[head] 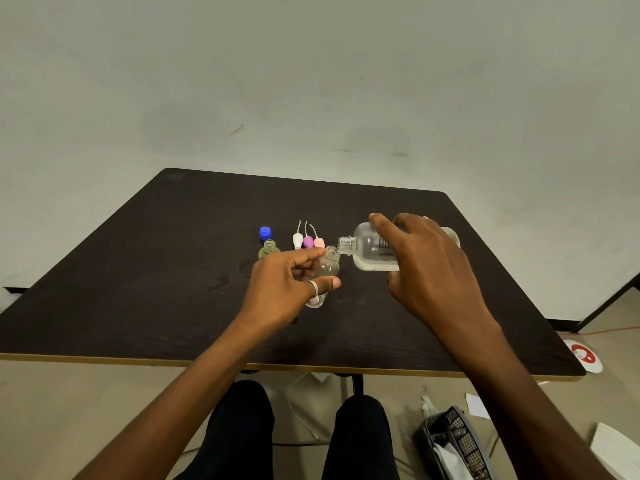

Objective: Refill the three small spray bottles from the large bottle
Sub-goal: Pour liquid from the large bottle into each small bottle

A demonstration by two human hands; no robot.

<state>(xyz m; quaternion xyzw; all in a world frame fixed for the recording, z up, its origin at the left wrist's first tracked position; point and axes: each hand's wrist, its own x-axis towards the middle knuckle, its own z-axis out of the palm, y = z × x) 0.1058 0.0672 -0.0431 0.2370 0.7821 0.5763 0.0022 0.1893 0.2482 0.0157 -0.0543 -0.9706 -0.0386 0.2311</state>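
Head view: at mid-counter (138, 271), the left hand (291, 282) clamps its fingers (308, 255) round a small open bottle (329, 266) leaning slightly toward 1 o'clock. The right hand (429, 265) grips the large bottle (367, 247), tipped sideways, its neck pointing to 9 o'clock and meeting that mouth. At 11 o'clock stand a second small bottle (269, 250), a blue cap (265, 233) and three spray tops (308, 241). Bare counter spreads to the 9 and 6 o'clock edges.

Bare office-like room: plain wall (311, 81), dark table (138, 289)

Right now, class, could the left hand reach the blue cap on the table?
Probably not yet. The left hand grips the small bottle at the mouth of the large bottle, and a yellowish bottle stands just in front of the blue cap.
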